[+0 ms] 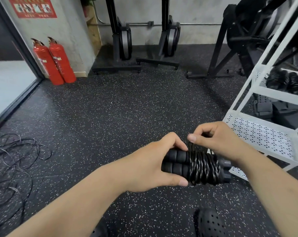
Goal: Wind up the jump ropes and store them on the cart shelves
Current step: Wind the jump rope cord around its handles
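Head view: left hand (150, 165) is gripping the foam handles (176, 162) of the wound jump rope (203, 166) near the cart (264, 134), right hand (218, 141) is pinching its cord (191, 148); the bundle is likely light and springy, best held across the coils.

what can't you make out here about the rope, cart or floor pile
Head view only:
- wound rope: free end hidden under the right hand.
- handles: partly covered by coils and the left hand.
- floor tangle: strands too thin to count, cut by the left edge.
- cart: cut by the right edge; its shelf items too dark to name.
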